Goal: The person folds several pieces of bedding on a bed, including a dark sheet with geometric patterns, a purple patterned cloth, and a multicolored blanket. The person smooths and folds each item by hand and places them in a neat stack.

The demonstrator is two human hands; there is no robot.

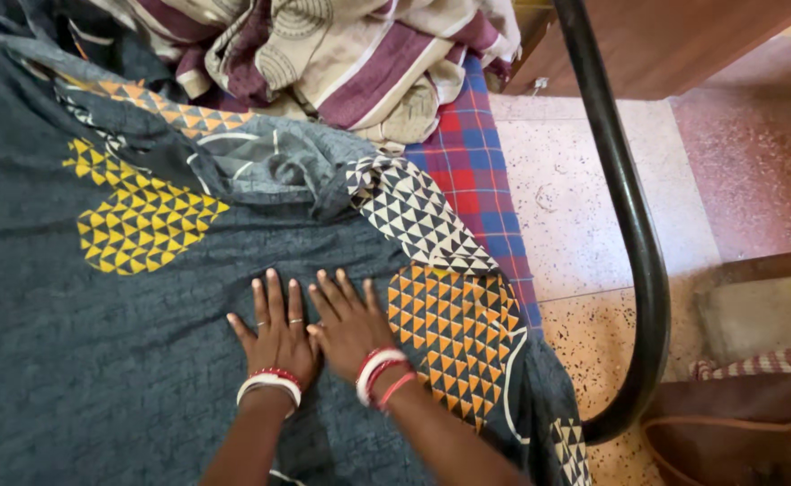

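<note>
While the dark grey sheet [98,360] with its yellow and orange triangle patches lies mostly flat on the left, it bunches into folds near the top middle, so the spreading looks only partly done. The left hand [274,337] rests flat on it, palm down, fingers spread, holding nothing. Just beside it, touching at the thumb side, the right hand [348,324] is likewise flat and open on the cloth, gripping nothing. Beyond them a striped maroon and cream cloth [341,54] sits crumpled. To the right, a checked red and blue cloth [476,171] shows at the edge, then a black curved rail [634,225] over the speckled floor [575,207].
</note>
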